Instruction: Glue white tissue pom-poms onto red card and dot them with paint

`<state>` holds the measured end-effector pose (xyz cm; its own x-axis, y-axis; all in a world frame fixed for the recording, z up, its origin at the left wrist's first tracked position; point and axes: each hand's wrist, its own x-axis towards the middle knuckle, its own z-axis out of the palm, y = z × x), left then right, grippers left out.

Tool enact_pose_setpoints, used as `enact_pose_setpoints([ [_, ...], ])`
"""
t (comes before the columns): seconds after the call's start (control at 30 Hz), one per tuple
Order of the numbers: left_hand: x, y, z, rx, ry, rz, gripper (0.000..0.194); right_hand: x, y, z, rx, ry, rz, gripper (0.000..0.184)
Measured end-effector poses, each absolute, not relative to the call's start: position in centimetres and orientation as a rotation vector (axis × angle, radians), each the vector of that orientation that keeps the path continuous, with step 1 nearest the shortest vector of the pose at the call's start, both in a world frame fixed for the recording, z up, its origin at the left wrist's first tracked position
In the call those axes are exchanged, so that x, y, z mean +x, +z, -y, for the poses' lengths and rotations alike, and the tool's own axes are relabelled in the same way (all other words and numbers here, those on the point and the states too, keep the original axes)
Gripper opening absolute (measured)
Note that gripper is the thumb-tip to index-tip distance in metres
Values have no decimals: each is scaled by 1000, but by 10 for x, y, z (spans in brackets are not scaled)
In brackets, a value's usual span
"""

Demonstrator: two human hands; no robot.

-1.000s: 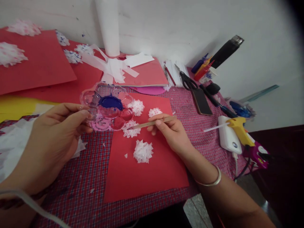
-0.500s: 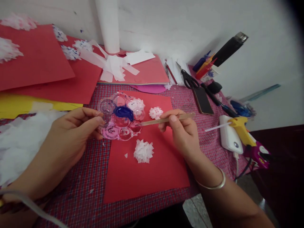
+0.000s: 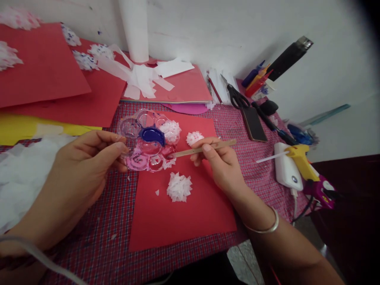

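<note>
My left hand (image 3: 92, 158) pinches the edge of a clear flower-shaped paint palette (image 3: 152, 147), its wells holding dark blue, red and pink paint. In my right hand (image 3: 218, 160) is a thin wooden stick (image 3: 190, 151), its tip at the red well on the palette's right side. Below both lies a sheet of red paper (image 3: 184, 225). On that sheet sit a white tissue-paper pompom (image 3: 179, 187) and a pink-dotted pompom (image 3: 194, 138). Another pompom (image 3: 170, 130) shows at the palette's upper right, partly behind it.
White tissue pieces (image 3: 26, 170) are heaped at the left. Red cards (image 3: 44, 63) with dotted pompoms stand behind them. Paper strips (image 3: 142, 81), scissors (image 3: 236, 95), a phone (image 3: 253, 123) and paint bottles (image 3: 258, 83) line the back. A yellow glue gun (image 3: 303, 160) rests at the right.
The palette has shifted slightly left and up in my left hand. My right hand has moved a little left with the stick, whose tip stays at the red well.
</note>
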<state>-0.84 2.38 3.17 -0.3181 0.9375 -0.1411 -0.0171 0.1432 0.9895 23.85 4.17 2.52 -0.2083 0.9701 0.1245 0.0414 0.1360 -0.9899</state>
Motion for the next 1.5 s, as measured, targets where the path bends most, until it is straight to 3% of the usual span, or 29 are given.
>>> enact_pose_setpoints([
  [0.23, -9, 31, -25, 926, 1333, -1505, 8, 244, 25, -48, -1015, 1367, 1240, 23],
  [0.53, -15, 28, -25, 951, 1322, -1525, 7, 246, 24, -47, -1089, 1544, 1348, 27],
  [1.27, -12, 29, -26, 942, 1308, -1527, 8, 248, 24, -51, -1280, 1694, 1309, 24],
  [1.5, -15, 26, -26, 943, 1295, -1529, 9, 245, 25, -46, -1121, 1662, 1428, 24],
])
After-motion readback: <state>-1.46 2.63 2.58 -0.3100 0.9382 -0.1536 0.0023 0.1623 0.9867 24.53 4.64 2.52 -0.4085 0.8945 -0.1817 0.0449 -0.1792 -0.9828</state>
